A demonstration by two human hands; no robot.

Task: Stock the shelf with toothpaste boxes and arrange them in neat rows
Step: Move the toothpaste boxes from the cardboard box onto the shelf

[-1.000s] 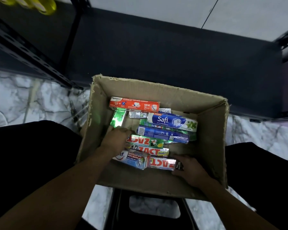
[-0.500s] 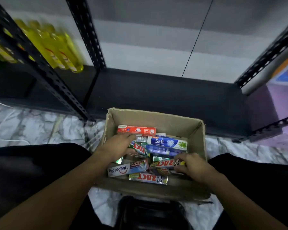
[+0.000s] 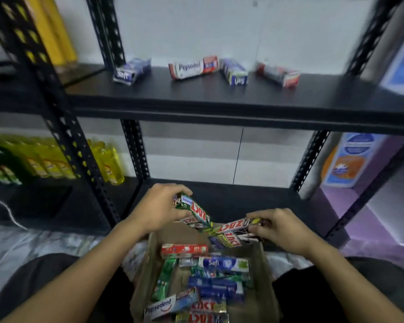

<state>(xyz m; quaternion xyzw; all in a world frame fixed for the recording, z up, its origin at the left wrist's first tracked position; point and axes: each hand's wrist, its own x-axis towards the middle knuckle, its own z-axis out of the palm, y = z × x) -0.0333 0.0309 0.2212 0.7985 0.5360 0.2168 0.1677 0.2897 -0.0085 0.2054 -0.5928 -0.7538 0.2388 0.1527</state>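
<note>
Lifted clear of the brown cardboard box [image 3: 145,271], the left hand [image 3: 159,210] now grips green Zact cartons [image 3: 196,209], the right hand [image 3: 282,229] red-and-black Zact cartons [image 3: 237,227], bound for the black metal shelf [image 3: 219,97].

Carton [image 3: 141,283] sits between the legs, right in front of the rack, packs [image 3: 222,264] piled loose in it. Over its far end, left hand [image 3: 156,212] and right hand [image 3: 282,229] each grip Zact packs [image 3: 196,209]. Four packs [image 3: 193,67] lie spread along the upper shelf [image 3: 219,96], bottles [image 3: 107,164] off left.
</note>
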